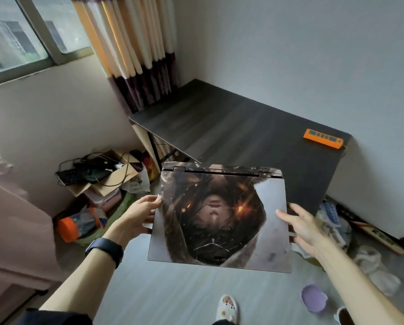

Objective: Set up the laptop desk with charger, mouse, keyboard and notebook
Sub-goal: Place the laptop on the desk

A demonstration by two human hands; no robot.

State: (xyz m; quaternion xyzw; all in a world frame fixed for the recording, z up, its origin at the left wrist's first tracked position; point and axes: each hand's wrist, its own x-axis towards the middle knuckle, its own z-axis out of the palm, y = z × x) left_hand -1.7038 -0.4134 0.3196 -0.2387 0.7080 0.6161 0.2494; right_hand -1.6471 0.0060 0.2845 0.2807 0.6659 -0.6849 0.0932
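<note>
Gripping the closed laptop (222,219) by its side edges, left hand (137,215) and right hand (301,225) hold it level, hinge toward the dark desk (231,130) just ahead.

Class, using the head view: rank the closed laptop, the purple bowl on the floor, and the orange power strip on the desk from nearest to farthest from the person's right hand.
1. Closed laptop: held at its right edge by the right hand.
2. Purple bowl: on the floor, below the right forearm.
3. Orange power strip: on the desk's far right corner, by the wall.
</note>
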